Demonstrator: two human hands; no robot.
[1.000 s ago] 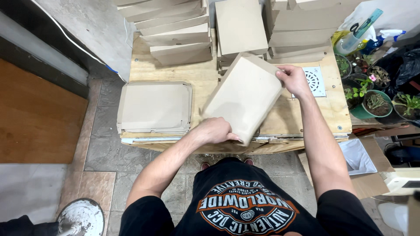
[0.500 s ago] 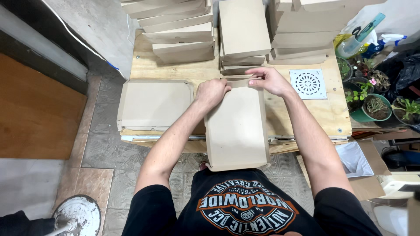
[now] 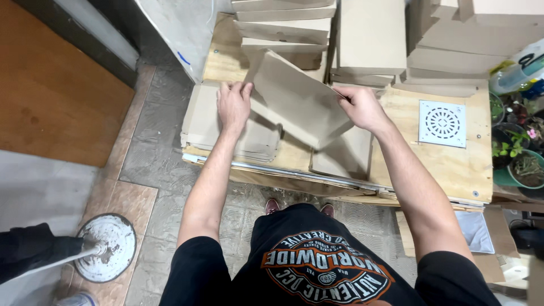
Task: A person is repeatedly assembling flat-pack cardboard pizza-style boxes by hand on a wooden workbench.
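Plywood bench point(image 3: 453, 164) before us, our left hand point(image 3: 233, 105) and right hand point(image 3: 362, 107) gripping a tilted cardboard sheet point(image 3: 297, 102) above a flat cardboard stack point(image 3: 204, 122), boxes point(image 3: 368, 34) behind.

The flat brown cardboard piece point(image 3: 297, 105) was tilted above the plywood table, its far corner raised toward the back edge. It hung over the pile of cardboard sheets point(image 3: 211, 122) at the table's front-left corner, pinched at both ends.
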